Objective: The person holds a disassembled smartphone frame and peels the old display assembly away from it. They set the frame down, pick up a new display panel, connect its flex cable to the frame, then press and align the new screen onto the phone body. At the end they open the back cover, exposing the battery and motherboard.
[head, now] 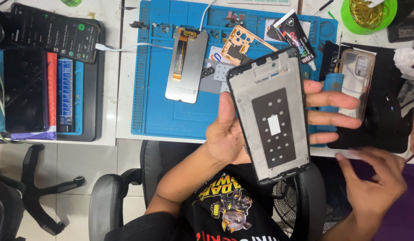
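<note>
Left hand (229,134) grips the phone frame (271,118) by its long edges, thumb on the near side, fingers (332,100) wrapped round the far side; frame is held up off the counter (122,89), inner face w/ dark perforated pad toward the camera, tilted, lower end over the person's lap. Right hand (374,178) is open & empty, blurred, near the frame's lower right corner, not touching it.

Risks, as judged:
- One-hand edge grip only; frame hangs past the counter edge, so a slip would drop it to chair or floor; thin bare frame could bend or chip.
- Fingers on inner face may leave grease where adhesive would bond; poor seal could follow.
- Display panel (187,64) lies loose, back side up w/ orange flex exposed, on the blue mat (158,114); a swing of the frame's top end could knock it or crease the flex.
- Glue tube (294,38) & small parts (233,20) lie near the frame's top corner; a bump could scatter the parts.
- Clear case (356,78) & blue tool (329,85) sit just behind the fingers; could be snagged on set-down.
</note>
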### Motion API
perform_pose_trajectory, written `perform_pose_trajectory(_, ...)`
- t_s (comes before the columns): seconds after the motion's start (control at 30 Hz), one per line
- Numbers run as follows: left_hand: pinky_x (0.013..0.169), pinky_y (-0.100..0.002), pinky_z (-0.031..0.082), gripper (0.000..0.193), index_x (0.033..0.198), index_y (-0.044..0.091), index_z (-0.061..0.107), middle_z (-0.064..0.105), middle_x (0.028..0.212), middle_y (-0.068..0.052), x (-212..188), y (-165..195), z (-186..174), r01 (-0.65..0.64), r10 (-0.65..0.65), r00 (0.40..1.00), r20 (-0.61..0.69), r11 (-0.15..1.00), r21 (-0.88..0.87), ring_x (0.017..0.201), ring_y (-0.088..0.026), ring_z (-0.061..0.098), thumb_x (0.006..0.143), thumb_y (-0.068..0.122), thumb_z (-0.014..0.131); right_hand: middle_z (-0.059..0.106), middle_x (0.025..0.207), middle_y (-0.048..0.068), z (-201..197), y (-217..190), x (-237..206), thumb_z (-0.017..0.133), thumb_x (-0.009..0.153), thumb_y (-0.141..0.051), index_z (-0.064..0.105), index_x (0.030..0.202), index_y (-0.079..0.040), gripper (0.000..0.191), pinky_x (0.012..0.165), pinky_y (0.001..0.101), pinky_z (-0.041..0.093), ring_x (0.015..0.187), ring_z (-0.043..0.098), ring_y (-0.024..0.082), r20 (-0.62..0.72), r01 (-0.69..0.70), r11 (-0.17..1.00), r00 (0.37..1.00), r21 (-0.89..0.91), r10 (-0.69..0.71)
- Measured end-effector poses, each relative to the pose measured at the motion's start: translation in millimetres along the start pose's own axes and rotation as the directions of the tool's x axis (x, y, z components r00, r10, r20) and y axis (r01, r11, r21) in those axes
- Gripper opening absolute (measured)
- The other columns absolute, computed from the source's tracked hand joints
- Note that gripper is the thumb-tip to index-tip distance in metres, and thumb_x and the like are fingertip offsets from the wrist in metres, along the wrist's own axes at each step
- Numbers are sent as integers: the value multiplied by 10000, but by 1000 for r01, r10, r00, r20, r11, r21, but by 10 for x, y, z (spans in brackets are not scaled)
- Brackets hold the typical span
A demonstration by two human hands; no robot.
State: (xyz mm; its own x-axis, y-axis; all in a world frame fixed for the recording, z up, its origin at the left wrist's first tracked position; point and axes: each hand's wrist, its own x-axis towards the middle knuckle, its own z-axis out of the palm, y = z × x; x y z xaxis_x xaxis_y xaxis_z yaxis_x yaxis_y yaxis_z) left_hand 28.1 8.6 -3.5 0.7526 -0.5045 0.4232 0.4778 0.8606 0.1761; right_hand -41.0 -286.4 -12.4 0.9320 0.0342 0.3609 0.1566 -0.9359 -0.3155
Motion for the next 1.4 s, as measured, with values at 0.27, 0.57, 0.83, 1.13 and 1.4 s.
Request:
perform_pose_trajectory(0.27,1216,-466,332,929,1571,105,307,247,1614,-286,9,3,9,9,-9,1000,13,1000,4,1466,-419,334,958,803,315,710,1132,228,34,77,-164,771,972,195,690,1144,115,207,912,248,619,1007,736,201,-28,-171,886,979,431,202)
perform_pose_trajectory(0.57,1229,-454,333,946,1584,127,309,275,1617,-243,4,-21,-34,8,-8,1000,1,1000,-17,1478,-401,339,937,817,302,684,1288,328,44,157,-171,627,1045,250,655,1084,186,80,894,275,628,1053,749,291,-17,-87,893,994,441,106)
perform_pose_trajectory(0.83,1227,-469,326,960,1580,117,311,272,1612,-254,-12,-19,-37,-13,12,1000,-24,999,-44,1481,-414,324,926,819,322,630,1344,298,77,184,-181,787,940,192,621,1123,194,247,877,278,624,980,747,262,-48,-164,874,977,457,208)
perform_pose_trajectory(1.13,1219,-504,322,996,1595,92,289,268,1602,-265,22,7,-50,3,-2,1000,5,998,-55,1472,-442,314,923,825,338,554,1246,94,179,467,-346,859,922,202,727,1071,83,232,1043,279,650,962,624,140,-99,-93,908,984,408,146)
perform_pose_trajectory(1.4,1212,-571,283,1031,1586,70,309,264,1565,-316,50,19,-56,67,-60,996,63,990,-126,1445,-490,294,915,851,365,672,1160,201,124,478,-343,785,1013,193,691,1091,142,133,866,237,611,942,722,189,-66,-142,871,979,470,195)
